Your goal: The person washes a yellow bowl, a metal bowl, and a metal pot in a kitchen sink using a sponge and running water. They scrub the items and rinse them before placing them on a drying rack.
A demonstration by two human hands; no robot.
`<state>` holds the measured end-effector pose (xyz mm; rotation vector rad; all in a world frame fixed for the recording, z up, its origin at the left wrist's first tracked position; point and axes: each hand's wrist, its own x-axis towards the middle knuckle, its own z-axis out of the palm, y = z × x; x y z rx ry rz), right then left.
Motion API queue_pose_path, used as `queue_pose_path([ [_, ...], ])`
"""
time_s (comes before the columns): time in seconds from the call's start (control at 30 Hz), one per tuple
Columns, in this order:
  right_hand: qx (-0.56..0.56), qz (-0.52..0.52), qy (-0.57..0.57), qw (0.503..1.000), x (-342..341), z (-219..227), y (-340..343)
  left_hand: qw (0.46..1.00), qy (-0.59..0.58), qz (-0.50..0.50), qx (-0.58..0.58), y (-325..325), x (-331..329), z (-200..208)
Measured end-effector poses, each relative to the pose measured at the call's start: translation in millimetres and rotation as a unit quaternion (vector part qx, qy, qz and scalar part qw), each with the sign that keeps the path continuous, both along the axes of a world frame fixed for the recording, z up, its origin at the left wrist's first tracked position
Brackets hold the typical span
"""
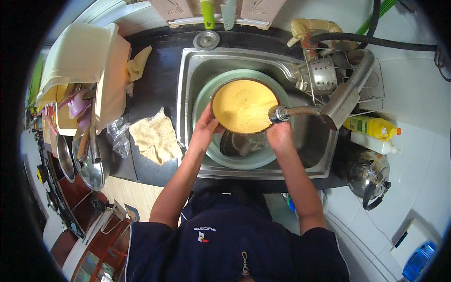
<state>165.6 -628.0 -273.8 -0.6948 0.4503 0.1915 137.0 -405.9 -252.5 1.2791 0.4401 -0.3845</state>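
Head view shows the left hand point(205, 126) clamped on the near-left rim of a brown bowl point(244, 106) with a yellow inside, tilted over the sink point(197, 70). The right hand point(280, 136) grips the rim's near-right side, just under the faucet spout point(282, 113) spraying into it. Keeping the bowl tilted toward the stream and turning it by the rim should rinse it evenly. Below the hands sits a green basin point(206, 94) holding a pan; steel sink walls close in all round. Further left, a cloth point(155, 136) lies on the counter point(155, 84); right, a dish rack point(329, 70) crowds the faucet.
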Motion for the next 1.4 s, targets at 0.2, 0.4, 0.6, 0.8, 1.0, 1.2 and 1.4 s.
queue_pose_path([
  [0.2, -0.174, 0.015, -0.049, 0.983, 7.4, 32.6, -13.2, 0.988, 0.126, 0.019, -0.086, -19.6, 19.6, -29.1],
  [0.4, -0.049, 0.129, 0.123, 0.983, -8.7, -7.2, -39.4, 0.992, 0.054, -0.093, 0.067, 7.0, 23.0, 8.4],
  [0.6, -0.596, 0.329, -0.018, 0.732, -69.1, -121.7, -46.9, 0.873, -0.252, -0.009, 0.417, 36.4, 30.0, 38.1],
  [0.8, -0.61, 0.339, -0.004, 0.717, -84.8, -115.8, -21.1, 0.778, -0.39, -0.003, 0.494, 60.5, 33.5, 88.1],
  [1.0, -0.749, 0.163, -0.021, 0.642, -60.9, -109.7, -8.1, 0.727, -0.473, 0.08, 0.491, 98.1, 22.4, 124.4],
  [1.2, -0.855, 0.285, -0.172, 0.398, 8.5, -84.3, 9.2, 0.768, -0.459, 0.042, 0.444, 103.6, 9.3, 178.4],
  [1.4, -0.842, 0.296, -0.132, 0.431, 33.0, -130.8, 19.8, 0.75, -0.454, 0.061, 0.478, 140.2, -21.0, 215.7],
])
